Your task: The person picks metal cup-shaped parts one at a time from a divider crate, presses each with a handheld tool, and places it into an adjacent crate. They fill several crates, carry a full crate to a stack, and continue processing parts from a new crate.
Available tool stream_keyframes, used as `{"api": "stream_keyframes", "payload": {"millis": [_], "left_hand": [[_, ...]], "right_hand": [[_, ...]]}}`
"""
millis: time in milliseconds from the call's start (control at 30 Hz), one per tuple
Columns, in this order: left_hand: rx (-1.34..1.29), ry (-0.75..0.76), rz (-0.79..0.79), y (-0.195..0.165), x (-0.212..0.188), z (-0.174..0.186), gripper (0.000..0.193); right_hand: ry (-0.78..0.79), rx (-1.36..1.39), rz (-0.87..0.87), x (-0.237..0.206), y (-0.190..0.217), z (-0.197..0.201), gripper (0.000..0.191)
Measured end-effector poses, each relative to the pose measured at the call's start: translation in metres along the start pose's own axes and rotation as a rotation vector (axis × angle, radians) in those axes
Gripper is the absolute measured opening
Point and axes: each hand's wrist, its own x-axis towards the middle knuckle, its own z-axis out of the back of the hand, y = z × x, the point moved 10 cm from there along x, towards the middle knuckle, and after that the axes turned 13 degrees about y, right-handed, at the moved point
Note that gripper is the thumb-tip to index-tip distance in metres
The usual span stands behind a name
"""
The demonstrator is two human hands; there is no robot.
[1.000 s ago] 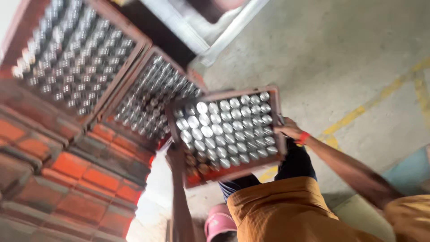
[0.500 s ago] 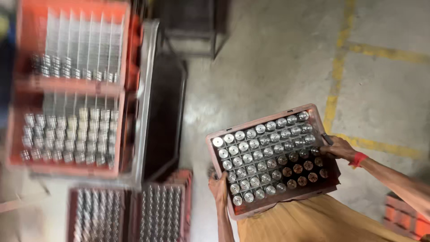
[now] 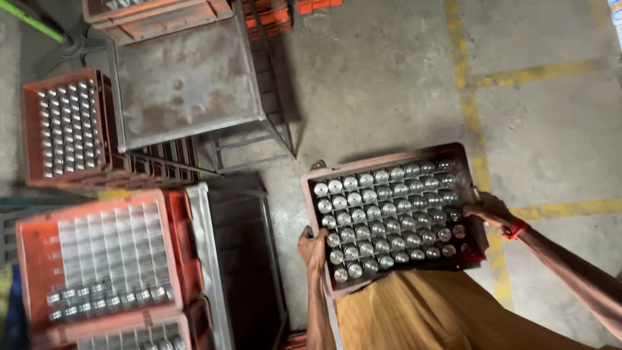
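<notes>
Red plastic is what I am gripping in the head view: my left hand (image 3: 313,249) is clasping the near-left edge of a crate (image 3: 394,219) and my right hand (image 3: 490,210) is clamping its far-right edge, so the crate is hanging level between them, above my orange garment (image 3: 427,314). Shiny metal cylinders (image 3: 389,217) are filling its grid, while beyond my left hand a grey metal table (image 3: 184,84) is standing among more red crates (image 3: 97,259).
</notes>
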Motion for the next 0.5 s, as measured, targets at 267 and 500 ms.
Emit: {"api": "stream_keyframes", "payload": {"millis": [267, 500], "left_hand": [[-0.002, 0.000, 0.119, -0.151, 0.172, 0.107, 0.071], [0.047, -0.108, 0.023, -0.242, 0.297, 0.228, 0.073]], "right_hand": [[0.079, -0.035, 0.100, 0.142, 0.243, 0.033, 0.034], [0.248, 0.093, 0.196, 0.243, 0.386, 0.011, 0.031]]}}
